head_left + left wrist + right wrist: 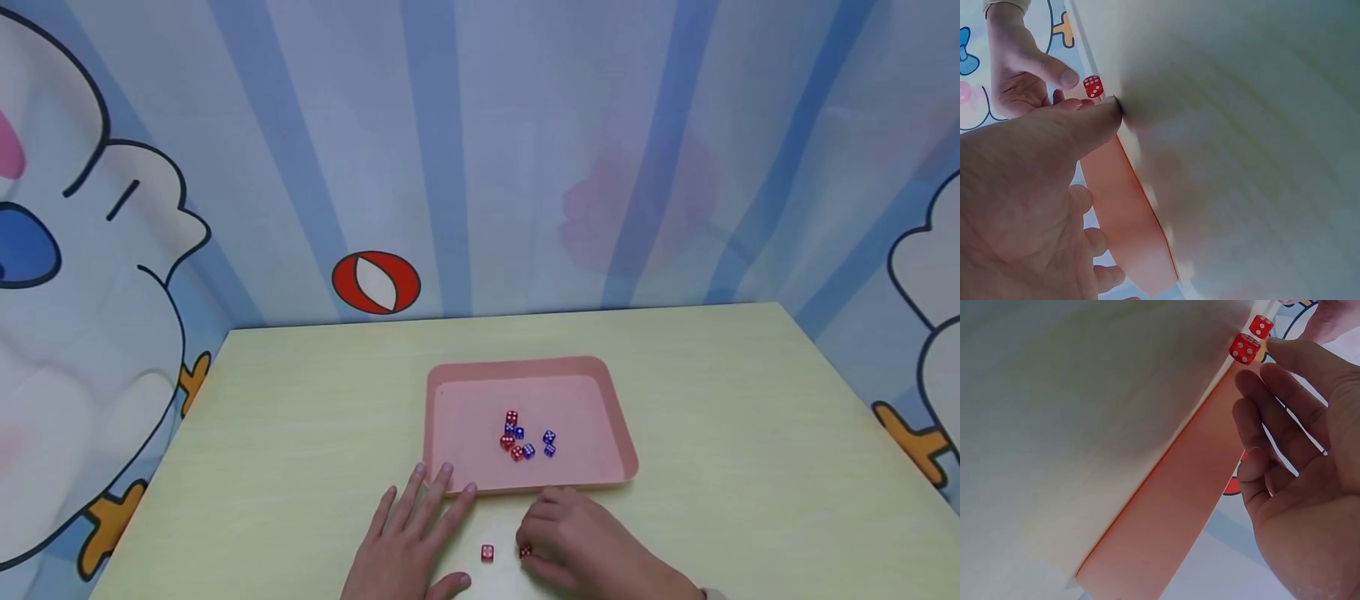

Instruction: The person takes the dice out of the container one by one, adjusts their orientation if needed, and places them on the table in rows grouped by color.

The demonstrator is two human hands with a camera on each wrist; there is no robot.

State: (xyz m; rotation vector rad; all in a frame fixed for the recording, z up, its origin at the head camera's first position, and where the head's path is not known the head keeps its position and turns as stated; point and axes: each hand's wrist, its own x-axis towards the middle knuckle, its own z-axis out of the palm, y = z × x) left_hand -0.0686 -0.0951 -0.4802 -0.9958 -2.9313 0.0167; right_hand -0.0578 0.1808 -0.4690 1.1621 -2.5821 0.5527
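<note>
In the head view my left hand (408,542) rests with spread fingers, its fingertips over the near left edge of a pink tray (615,417). To the right of its thumb lies a red die (487,553) with white pips, on the table in front of the tray. My right hand (577,537) bends its fingers around another red die (526,551). In the right wrist view that die (1245,349) sits on the table, with thumb and fingertips close around it and a small gap at the thumb.
Several red dice (507,442) and blue dice (550,437) lie inside the tray, mostly near its middle. The pale yellow-green table (315,400) stretches out on both sides. A cartoon-printed backdrop (510,167) rises behind the table.
</note>
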